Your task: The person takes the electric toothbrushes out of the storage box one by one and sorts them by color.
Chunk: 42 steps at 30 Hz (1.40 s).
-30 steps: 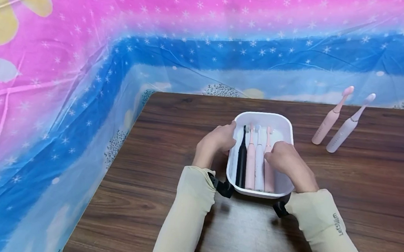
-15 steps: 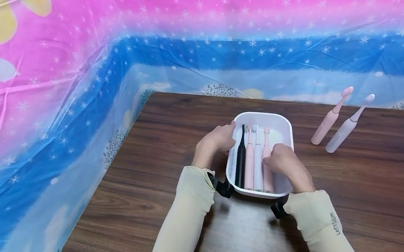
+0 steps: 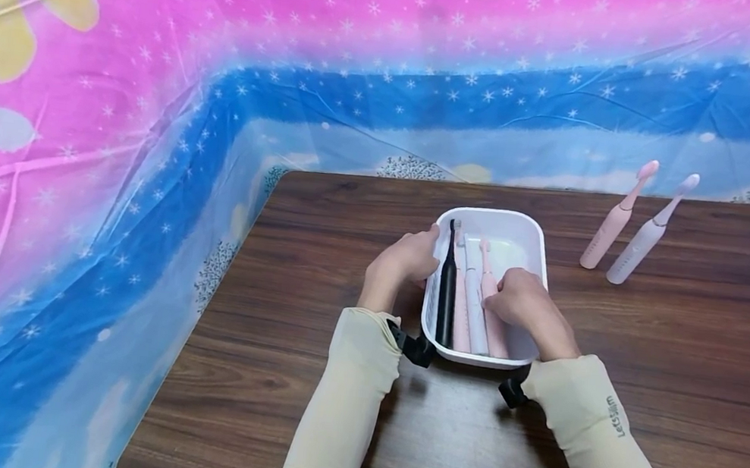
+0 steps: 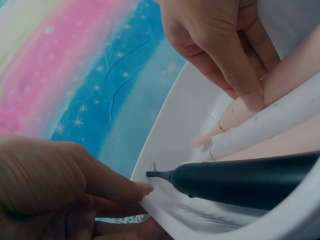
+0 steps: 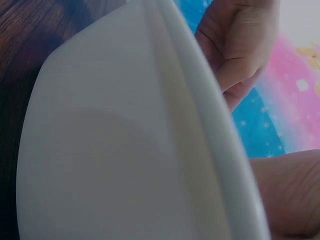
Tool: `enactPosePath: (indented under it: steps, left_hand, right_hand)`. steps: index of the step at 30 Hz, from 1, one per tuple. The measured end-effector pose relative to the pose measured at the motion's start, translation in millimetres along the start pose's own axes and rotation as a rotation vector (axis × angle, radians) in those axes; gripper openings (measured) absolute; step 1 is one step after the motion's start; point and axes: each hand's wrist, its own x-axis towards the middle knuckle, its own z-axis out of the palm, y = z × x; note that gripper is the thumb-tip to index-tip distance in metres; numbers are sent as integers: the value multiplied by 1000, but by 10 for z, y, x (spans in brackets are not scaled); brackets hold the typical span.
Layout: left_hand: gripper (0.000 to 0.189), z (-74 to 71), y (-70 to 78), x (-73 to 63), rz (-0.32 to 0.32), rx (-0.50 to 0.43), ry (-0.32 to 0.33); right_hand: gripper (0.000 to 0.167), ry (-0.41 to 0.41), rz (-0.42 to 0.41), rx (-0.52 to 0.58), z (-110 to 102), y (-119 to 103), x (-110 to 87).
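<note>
A white plastic bin [image 3: 534,239] holds electric toothbrushes side by side: a black one [image 3: 446,302], a pink one [image 3: 462,323], a white one [image 3: 476,313] and another pink one [image 3: 496,332] at the right. My left hand [image 3: 407,259] grips the bin's left rim, thumb on top and fingers below in the left wrist view. My right hand [image 3: 532,304] reaches inside and holds the rightmost pink toothbrush, its thumb [image 4: 245,90] against the handle. In the right wrist view the bin's wall [image 5: 100,140] hides the toothbrushes.
Two more electric toothbrushes, one pink [image 3: 606,237] and one white [image 3: 635,251], stand upright at the right on the dark wooden table [image 3: 255,328]. A pink and blue patterned cloth [image 3: 364,73] hangs behind the table and along its left side.
My right hand has shifted slightly left. The white and right pink toothbrushes now tilt left at their heads, and the black one sits farther up the bin. My left hand stays put.
</note>
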Motion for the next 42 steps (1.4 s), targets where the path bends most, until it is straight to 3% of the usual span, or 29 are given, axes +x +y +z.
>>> enactPosePath:
  steps: [3, 10, 27, 42]
  left_hand:
    - [66, -4, 6, 7, -4, -7, 0]
    - [66, -3, 25, 18, -21, -4, 1]
    - [65, 12, 33, -1, -26, -3, 20]
    - [65, 18, 43, -2, -26, -6, 25]
  right_hand:
    - [15, 17, -23, 1, -15, -3, -7]
    - [36, 89, -83, 8, -62, 11, -30]
    - [37, 175, -99, 187, -185, 24, -108]
    - [42, 231, -124, 236, -311, 35, -178]
